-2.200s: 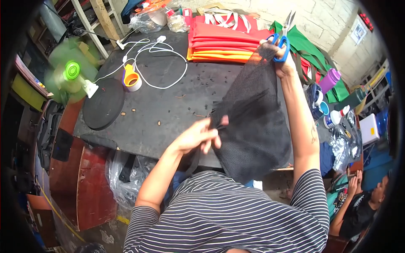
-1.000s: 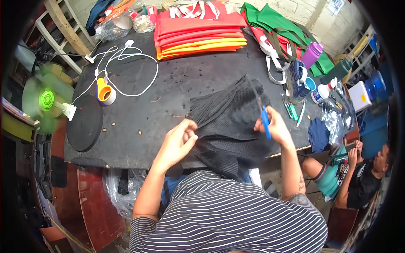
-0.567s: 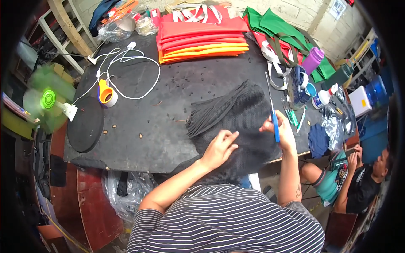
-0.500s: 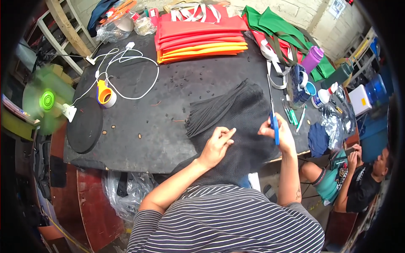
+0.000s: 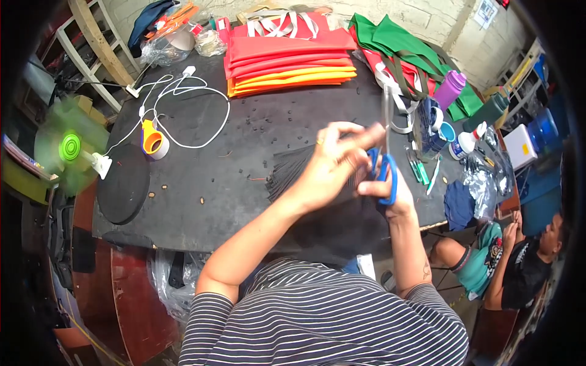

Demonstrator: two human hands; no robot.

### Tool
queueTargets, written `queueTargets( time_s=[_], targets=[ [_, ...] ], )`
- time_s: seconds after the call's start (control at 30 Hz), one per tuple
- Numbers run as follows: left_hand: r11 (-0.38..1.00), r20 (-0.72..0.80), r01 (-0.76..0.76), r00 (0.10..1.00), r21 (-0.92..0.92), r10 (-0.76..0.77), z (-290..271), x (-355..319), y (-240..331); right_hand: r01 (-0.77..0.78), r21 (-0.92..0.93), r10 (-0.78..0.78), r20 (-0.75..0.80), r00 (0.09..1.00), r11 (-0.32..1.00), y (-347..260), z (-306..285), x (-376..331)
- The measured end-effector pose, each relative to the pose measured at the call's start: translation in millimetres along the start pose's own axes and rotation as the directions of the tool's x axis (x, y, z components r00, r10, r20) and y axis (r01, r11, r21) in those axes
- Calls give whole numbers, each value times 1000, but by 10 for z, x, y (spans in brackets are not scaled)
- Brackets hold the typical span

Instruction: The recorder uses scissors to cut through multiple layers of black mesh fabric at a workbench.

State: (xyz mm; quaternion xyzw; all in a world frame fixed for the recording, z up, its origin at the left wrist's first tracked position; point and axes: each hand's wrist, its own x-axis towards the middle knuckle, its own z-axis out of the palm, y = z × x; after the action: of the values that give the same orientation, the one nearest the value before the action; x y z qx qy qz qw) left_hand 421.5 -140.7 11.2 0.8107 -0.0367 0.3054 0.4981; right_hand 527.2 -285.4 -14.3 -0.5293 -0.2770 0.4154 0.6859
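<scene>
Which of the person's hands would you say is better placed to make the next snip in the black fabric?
Probably the right hand: it already grips the blue-handled scissors above the black fabric, while the left hand only reaches toward them.

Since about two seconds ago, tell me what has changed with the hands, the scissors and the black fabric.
The right hand came down from its raised reach at the far edge and now holds the blue-handled scissors upright near the table's front. The left hand lifted off the black fabric and moved up to the scissors. The fabric, earlier held up, now lies on the table. The stacked red and orange sheets stayed put.
</scene>
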Motion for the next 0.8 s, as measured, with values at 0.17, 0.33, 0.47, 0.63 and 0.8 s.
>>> queueTargets(
  time_s=[0.17,0.33,0.47,0.63,0.8],
  targets=[
    [920,-74,388,917,-53,-391,174,-187,-296,79,-125,-110,-262,959,989,-268,-264,9],
    [846,-19,506,856,-165,-516,412,-140,-622,69,-160,-104,-221,970,985,-241,-499,33],
    [316,536,841,528,-439,-659,343,52,-662,121,-79,-131,-136,982,990,-175,-655,22],
    [585,312,671,736,-455,-601,464,191,-765,11,-468,-190,-337,922,884,-25,-836,68],
    [767,-51,490,829,-415,-557,549,201,-985,-108,-788,-378,-406,832,607,64,-764,-17]
  ],
)
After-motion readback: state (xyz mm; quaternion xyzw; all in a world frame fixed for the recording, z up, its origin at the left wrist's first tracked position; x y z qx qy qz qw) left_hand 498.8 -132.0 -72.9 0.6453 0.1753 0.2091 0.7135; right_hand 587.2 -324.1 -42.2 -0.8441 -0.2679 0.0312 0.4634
